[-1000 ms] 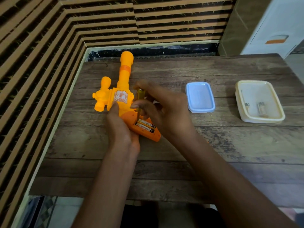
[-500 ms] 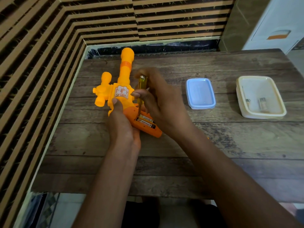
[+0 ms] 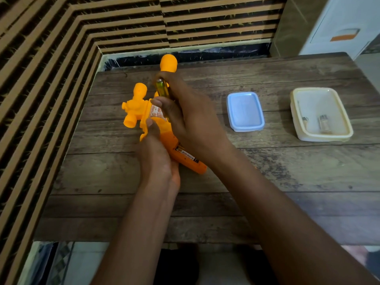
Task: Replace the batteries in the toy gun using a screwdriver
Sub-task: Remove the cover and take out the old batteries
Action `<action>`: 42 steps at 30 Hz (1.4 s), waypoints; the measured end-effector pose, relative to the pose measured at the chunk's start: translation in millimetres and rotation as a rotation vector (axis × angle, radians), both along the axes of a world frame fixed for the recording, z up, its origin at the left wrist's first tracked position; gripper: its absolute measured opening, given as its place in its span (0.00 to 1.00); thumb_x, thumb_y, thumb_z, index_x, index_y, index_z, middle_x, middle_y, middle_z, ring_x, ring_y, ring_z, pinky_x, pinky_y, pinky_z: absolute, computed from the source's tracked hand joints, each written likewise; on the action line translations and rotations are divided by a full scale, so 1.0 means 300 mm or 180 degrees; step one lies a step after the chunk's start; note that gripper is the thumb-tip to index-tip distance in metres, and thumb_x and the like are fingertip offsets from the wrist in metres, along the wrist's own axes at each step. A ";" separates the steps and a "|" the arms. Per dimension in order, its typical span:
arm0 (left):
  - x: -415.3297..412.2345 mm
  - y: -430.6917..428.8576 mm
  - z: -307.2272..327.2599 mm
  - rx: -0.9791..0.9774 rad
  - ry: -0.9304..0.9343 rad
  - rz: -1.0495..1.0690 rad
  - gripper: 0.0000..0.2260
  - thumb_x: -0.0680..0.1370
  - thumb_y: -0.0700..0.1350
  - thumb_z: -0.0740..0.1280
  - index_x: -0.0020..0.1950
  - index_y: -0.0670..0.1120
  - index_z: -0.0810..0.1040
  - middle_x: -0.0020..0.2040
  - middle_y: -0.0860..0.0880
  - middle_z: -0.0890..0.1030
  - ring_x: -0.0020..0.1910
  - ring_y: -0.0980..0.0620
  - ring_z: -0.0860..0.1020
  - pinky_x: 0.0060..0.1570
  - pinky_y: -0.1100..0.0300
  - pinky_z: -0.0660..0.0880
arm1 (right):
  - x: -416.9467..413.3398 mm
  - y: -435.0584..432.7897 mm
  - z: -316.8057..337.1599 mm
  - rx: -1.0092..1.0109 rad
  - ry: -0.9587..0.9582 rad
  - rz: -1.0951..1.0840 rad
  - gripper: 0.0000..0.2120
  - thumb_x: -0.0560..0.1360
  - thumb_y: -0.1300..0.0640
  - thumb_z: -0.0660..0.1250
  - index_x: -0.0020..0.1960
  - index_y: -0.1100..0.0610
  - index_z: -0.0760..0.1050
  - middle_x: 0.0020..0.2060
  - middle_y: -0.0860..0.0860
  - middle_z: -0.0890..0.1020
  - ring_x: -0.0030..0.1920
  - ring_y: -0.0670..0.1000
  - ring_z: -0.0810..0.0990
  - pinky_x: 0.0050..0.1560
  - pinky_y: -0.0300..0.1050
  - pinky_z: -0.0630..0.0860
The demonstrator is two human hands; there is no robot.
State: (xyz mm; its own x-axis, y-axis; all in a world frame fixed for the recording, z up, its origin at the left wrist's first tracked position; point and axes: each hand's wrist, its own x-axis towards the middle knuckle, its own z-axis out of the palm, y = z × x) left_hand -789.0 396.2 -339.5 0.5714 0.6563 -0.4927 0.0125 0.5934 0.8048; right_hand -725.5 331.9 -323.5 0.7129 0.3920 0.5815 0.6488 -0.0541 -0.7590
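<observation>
An orange toy gun [image 3: 134, 106] lies on the wooden table [image 3: 267, 171], barrel pointing away from me. Its grip has an open compartment showing batteries [image 3: 186, 154]. My left hand [image 3: 157, 157] presses down on the gun's body, thumb on the side. My right hand [image 3: 191, 120] is closed around a screwdriver [image 3: 162, 89] with a yellow-green translucent handle, held upright over the gun. The screwdriver's tip is hidden behind my fingers.
A blue lid [image 3: 245, 111] lies to the right of the gun. Further right stands a cream container [image 3: 347, 128] with two batteries [image 3: 323, 124] inside. A striped wall borders the table at the left and back.
My right hand has lifted the screwdriver higher and further from me, away from the battery compartment. My left hand keeps its hold on the gun.
</observation>
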 end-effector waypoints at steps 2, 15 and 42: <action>0.001 -0.004 0.000 -0.0024 -0.0046 -0.0075 0.17 0.87 0.53 0.61 0.69 0.46 0.80 0.42 0.52 0.89 0.39 0.56 0.88 0.32 0.61 0.81 | -0.005 0.000 0.012 0.0031 -0.0019 0.0046 0.20 0.81 0.54 0.62 0.67 0.68 0.75 0.37 0.41 0.73 0.34 0.35 0.71 0.37 0.29 0.67; 0.006 0.017 -0.017 -0.0157 -0.0169 -0.0261 0.19 0.87 0.58 0.56 0.62 0.48 0.81 0.43 0.47 0.89 0.41 0.50 0.89 0.42 0.52 0.84 | -0.007 -0.072 0.031 0.0467 0.0259 -0.0082 0.12 0.84 0.61 0.63 0.64 0.67 0.73 0.36 0.53 0.77 0.34 0.54 0.77 0.35 0.59 0.74; 0.019 0.059 -0.029 -0.0264 -0.0199 0.0146 0.17 0.87 0.57 0.58 0.61 0.47 0.80 0.46 0.45 0.89 0.44 0.48 0.89 0.50 0.47 0.85 | 0.014 -0.104 -0.063 -0.1658 0.0017 -0.0016 0.07 0.74 0.51 0.75 0.49 0.53 0.84 0.39 0.54 0.87 0.42 0.57 0.85 0.40 0.46 0.75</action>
